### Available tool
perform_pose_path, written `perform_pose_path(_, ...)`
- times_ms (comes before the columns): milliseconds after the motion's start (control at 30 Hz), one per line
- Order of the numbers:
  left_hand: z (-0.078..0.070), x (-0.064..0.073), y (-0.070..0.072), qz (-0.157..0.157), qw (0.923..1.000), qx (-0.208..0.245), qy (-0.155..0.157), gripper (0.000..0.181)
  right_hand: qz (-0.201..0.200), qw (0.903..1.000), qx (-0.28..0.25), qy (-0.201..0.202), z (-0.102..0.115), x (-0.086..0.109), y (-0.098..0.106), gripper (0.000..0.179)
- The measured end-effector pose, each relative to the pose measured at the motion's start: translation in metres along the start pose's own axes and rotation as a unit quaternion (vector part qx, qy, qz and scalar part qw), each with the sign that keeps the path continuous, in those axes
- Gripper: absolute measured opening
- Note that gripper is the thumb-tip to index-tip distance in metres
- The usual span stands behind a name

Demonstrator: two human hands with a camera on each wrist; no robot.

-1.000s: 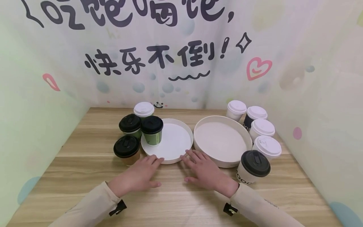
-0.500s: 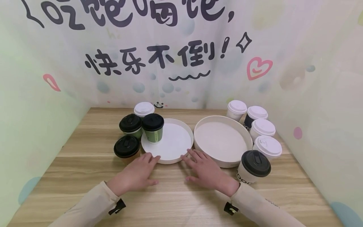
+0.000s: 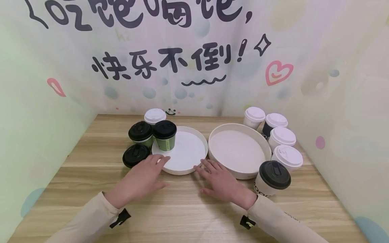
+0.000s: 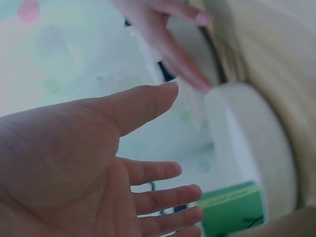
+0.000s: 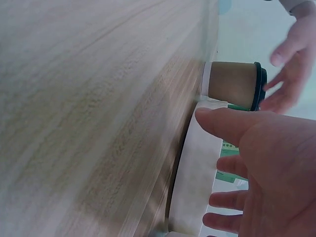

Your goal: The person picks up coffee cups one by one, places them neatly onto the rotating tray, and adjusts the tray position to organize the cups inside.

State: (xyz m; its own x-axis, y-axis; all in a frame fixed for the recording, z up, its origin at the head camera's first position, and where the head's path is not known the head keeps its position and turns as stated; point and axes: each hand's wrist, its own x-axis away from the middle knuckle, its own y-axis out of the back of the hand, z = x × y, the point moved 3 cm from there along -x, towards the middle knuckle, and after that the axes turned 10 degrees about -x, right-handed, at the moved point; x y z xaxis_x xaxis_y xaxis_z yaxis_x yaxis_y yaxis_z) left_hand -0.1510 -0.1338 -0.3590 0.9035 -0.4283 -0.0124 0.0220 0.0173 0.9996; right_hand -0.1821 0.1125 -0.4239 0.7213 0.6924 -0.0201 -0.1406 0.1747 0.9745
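The green cup (image 3: 166, 141) stands upright inside the white tray (image 3: 188, 153), at its left side; crowding that side on the bench (image 3: 182, 216) are a white-lidded cup (image 3: 155, 115), a second green cup (image 3: 140, 131) and, nearest, a brown cup (image 5: 233, 83), whose body the left hand (image 3: 143, 177) hides in the head view; that hand is spread, holds nothing and reaches over the tray's near left rim; the right hand (image 3: 223, 184), also spread and holding nothing, has its fingertips at the near right rim, beside the cream tray (image 3: 237, 148); along that tray's right side runs a line of five cups, the nearest a black-lidded cup (image 3: 273, 179), the other four with white lids.

The bench is pale, streaked wood-grain; pale walls enclose it on three sides, the back wall (image 3: 212, 99) printed with bubbles and a pink heart (image 3: 279, 72).

Its lower line reads 快乐不倒!; the upper line is cut off along its top; the black-lidded cup bears dark lettering, partly hidden.
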Motion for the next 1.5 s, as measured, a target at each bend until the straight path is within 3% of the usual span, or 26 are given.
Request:
perform_pose_path(167,0.016,0.001,0.020,-0.063,0.9974,-0.023,0.023,0.075,0.002,1.0000,-0.005,0.001,-0.001,0.000,0.000,0.080)
perform_pose_path(267,0.029,0.003,0.026,-0.082,0.9943,-0.047,0.049,0.077,0.004,1.0000,-0.005,0.000,-0.001,0.000,0.000,0.080)
perform_pose_path(500,0.047,0.005,0.024,-0.031,0.9933,-0.049,0.100,0.082,-0.001,1.0000,-0.006,0.002,-0.001,0.001,0.000,0.080)
perform_pose_path(700,0.052,0.004,0.018,0.000,0.9929,-0.039,0.113,0.083,0.005,1.0000,-0.002,-0.003,-0.002,0.001,-0.002,0.081)
perform_pose_path(1500,0.059,-0.002,0.013,-0.010,0.9932,-0.048,0.106,0.081,0.011,0.9999,-0.009,-0.009,-0.001,0.002,-0.001,0.081)
